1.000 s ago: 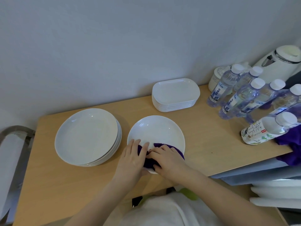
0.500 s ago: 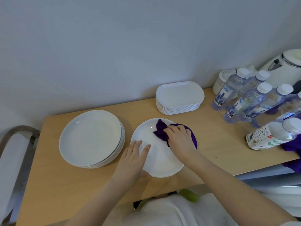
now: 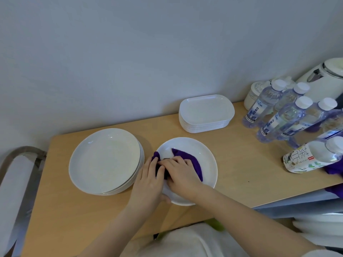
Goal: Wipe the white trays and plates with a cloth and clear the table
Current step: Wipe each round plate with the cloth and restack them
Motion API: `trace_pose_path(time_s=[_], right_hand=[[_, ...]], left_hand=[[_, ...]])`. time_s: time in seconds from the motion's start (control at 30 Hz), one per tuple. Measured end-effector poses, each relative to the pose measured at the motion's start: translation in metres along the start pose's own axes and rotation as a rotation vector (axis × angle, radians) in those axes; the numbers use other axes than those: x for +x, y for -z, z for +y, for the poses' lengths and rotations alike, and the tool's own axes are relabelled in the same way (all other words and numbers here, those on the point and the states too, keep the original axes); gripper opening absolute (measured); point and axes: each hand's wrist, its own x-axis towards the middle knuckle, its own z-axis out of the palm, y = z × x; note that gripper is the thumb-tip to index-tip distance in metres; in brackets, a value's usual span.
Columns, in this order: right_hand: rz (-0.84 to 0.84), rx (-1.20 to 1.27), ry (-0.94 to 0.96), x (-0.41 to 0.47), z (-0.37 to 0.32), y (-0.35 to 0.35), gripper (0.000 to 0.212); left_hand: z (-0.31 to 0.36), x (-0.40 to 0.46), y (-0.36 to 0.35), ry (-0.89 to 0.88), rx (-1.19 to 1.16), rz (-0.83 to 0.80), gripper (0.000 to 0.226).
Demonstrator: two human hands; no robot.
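A white round plate (image 3: 202, 151) lies on the wooden table (image 3: 235, 164) in front of me. A purple cloth (image 3: 192, 159) is spread over its middle and left side. My right hand (image 3: 181, 174) holds the bunched cloth and presses it onto the plate, fingers pointing left. My left hand (image 3: 148, 180) rests flat on the plate's left rim with fingers straight, thumb at the near edge. A stack of white round plates (image 3: 104, 160) sits just to the left. A stack of white rectangular trays (image 3: 206, 112) stands behind, near the wall.
Several water bottles (image 3: 278, 117) crowd the right side, with a tea bottle (image 3: 311, 158) lying on another purple cloth (image 3: 334, 170). A white kettle (image 3: 328, 78) and a jar (image 3: 253, 95) stand at the back right. A chair (image 3: 16, 182) is at the left.
My right hand swept the cloth from the plate's near edge to its far right, then back to the left side by my left hand. My left hand stayed on the rim.
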Motion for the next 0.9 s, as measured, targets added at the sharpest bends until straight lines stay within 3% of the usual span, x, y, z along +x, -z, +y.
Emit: trace_pose_path(time_s=[0.13, 0.27, 0.5, 0.67, 0.8, 0.9], right_hand=[[-0.124, 0.078, 0.024, -0.021, 0.008, 0.003, 0.048], [-0.225, 0.140, 0.052, -0.045, 0.024, 0.014, 0.051], [-0.258, -0.057, 0.015, -0.037, 0.053, 0.038, 0.049], [-0.059, -0.170, -0.088, -0.029, 0.075, 0.055, 0.048], [0.292, -0.005, -0.259, -0.033, 0.092, 0.074, 0.047], [0.426, 0.083, -0.409, -0.038, 0.103, 0.081, 0.047]], left_hand=[[-0.001, -0.004, -0.006, 0.014, -0.036, 0.002, 0.101], [-0.003, -0.003, -0.005, 0.013, -0.033, -0.024, 0.104], [-0.006, 0.001, -0.005, -0.093, 0.045, -0.028, 0.095], [-0.010, -0.001, -0.004, -0.272, 0.075, -0.026, 0.072], [-0.008, -0.005, 0.002, -0.372, 0.124, -0.027, 0.052], [-0.002, -0.005, 0.002, -0.393, 0.102, -0.061, 0.046]])
